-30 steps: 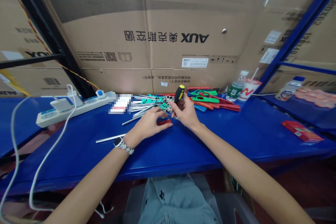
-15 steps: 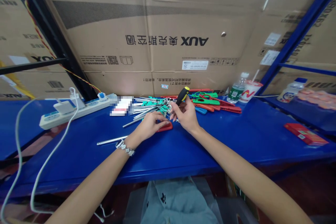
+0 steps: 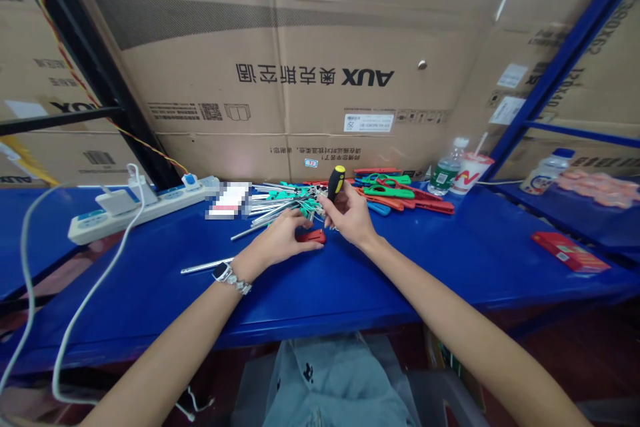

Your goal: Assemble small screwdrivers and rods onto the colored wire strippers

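Note:
My left hand (image 3: 285,237) grips a red plastic handle (image 3: 314,236) low over the blue table, thumb on the near side and fingers on the far side. A metal rod (image 3: 207,266) emerges from under my left wrist; whether it joins the red handle is hidden. In my right hand (image 3: 353,213) a screwdriver (image 3: 337,181) stands nearly upright, its black and yellow handle against the thumb and index finger. Its tip cannot be made out. Just beyond my hands lies a pile of metal rods with green parts (image 3: 280,199).
Red, green, orange and blue plastic handles (image 3: 400,193) lie behind my right hand. A water bottle (image 3: 447,170) and a paper cup (image 3: 470,173) stand at the back right. On the left is a power strip (image 3: 145,208) with white cables. A red box (image 3: 570,251) lies far right.
My left thumb has moved down and the fingers have spread, so more of the red handle shows. The screwdriver stays in my right hand, slightly further left in view.

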### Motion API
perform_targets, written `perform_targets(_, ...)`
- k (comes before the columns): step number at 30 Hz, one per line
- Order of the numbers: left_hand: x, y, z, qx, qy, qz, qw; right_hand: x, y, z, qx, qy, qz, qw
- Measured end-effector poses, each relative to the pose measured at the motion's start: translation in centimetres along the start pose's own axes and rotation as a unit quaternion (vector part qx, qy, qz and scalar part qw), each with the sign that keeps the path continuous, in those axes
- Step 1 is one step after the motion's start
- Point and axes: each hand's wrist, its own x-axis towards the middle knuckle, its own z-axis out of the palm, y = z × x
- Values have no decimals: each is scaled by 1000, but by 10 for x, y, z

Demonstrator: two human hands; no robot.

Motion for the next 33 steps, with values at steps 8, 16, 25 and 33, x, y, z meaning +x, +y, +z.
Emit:
perform_targets(8, 0, -5, 3, 27, -37, 20, 999, 1, 1, 0, -31, -33, -9, 999)
perform_targets(16, 1, 0, 0, 20, -38, 13, 999, 2, 3, 1, -48, -45, -4, 998)
perform_targets(25, 2, 1, 3, -7, 17, 2, 1000, 2, -1, 1, -23, -9, -2, 1000)
perform_targets(33, 6, 9, 5, -127, 55, -57, 989, 2, -5, 3, 20, 25, 2, 999)
